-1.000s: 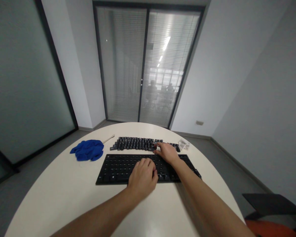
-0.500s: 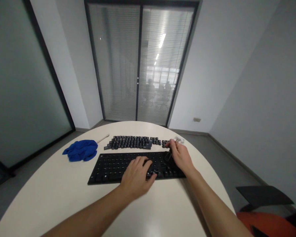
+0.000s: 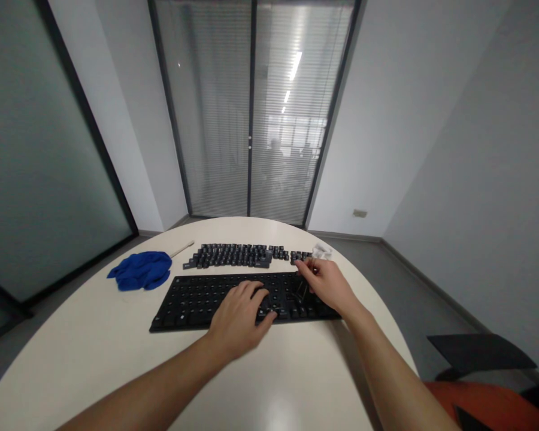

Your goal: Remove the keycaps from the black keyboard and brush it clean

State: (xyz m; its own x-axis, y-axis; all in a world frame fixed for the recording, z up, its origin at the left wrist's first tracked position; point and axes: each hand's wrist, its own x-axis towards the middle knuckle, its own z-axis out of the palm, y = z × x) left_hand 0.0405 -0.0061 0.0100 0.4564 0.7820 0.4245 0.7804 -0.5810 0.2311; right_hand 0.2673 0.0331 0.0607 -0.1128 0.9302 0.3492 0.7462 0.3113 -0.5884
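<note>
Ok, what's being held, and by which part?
The right hand appears to hold a slender wire tool by its upper end; the left hand rests on the black rectangular keyboard, holding nothing visible.

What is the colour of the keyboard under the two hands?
The keyboard is black; the head view shows it best.

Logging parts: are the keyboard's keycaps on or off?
Many are off: loose keycaps lie in rows beyond the keyboard, which shows bare mounts.
</note>
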